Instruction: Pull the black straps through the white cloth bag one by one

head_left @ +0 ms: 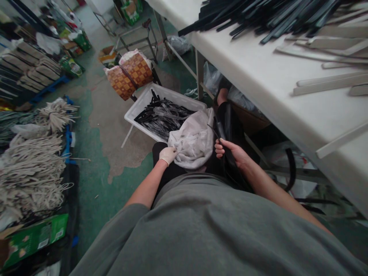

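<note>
A whitish cloth bag (195,140) lies across my lap, its top open, with pale scraps inside. My left hand (168,155), in a pale glove, pinches the bag's near left edge. To the right of the bag, my bare right hand (230,149) is closed around a black strip (220,128) that points up and away from me. Black material also hangs below that hand, and I cannot tell whether it is part of the same piece. Just beyond the bag stands a white plastic bin (130,115) with many black strips (163,115) in it.
A white table (258,65) at the right bears black strips (267,17) and beige strips (330,80). A seat with a checked brown cushion (129,74) stands behind the bin. Bundled beige cords (31,168) lie at the left, near a green box (37,239).
</note>
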`<action>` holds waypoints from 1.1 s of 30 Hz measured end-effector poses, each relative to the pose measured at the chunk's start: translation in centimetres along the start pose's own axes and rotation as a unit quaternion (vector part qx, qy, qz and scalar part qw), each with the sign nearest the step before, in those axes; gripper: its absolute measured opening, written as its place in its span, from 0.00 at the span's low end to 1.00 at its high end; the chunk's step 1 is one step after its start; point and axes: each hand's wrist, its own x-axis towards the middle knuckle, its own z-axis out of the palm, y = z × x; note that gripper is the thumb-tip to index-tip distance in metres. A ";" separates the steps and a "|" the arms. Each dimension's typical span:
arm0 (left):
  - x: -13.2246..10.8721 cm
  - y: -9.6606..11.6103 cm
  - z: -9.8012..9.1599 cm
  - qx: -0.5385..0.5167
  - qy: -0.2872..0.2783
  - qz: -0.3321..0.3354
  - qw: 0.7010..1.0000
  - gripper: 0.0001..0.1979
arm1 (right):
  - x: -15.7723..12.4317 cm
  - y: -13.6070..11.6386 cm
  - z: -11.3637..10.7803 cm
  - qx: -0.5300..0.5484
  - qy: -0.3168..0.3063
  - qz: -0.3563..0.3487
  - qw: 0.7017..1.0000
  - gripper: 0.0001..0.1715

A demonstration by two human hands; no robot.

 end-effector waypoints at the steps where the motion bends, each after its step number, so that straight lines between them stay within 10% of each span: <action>1: -0.5 -0.1 -0.3 -0.024 0.006 0.005 1.000 0.12 | -0.1 0.0 0.0 -0.002 0.002 -0.002 1.000 0.08; 4: -2.9 -0.2 -2.2 -0.238 0.018 0.013 0.971 0.15 | -0.2 0.0 0.3 -0.016 0.007 0.003 1.000 0.08; 8: -7.5 1.2 -5.4 -0.516 -0.002 0.037 0.855 0.18 | -0.2 0.8 2.3 -0.071 -0.050 0.054 0.995 0.08; 14: -11.6 4.5 -5.5 -0.565 -0.051 0.092 0.818 0.15 | 0.6 2.6 6.0 -0.119 -0.127 0.109 0.979 0.12; 22: -11.8 6.6 -2.5 -0.588 -0.177 0.042 0.788 0.11 | 0.2 1.9 8.1 -0.247 -0.098 -0.046 0.963 0.15; 25: -11.0 5.9 -6.9 -0.632 -0.149 0.036 0.760 0.09 | -0.2 1.5 8.0 -0.273 -0.046 -0.084 0.957 0.17; 30: -12.1 2.0 -22.3 -0.767 0.177 0.127 0.603 0.20 | -0.6 0.6 6.4 -0.270 0.054 -0.155 0.949 0.19; 33: -14.1 0.4 -28.8 -0.727 0.278 0.258 0.572 0.25 | -1.1 0.3 5.6 -0.277 0.065 -0.198 0.938 0.22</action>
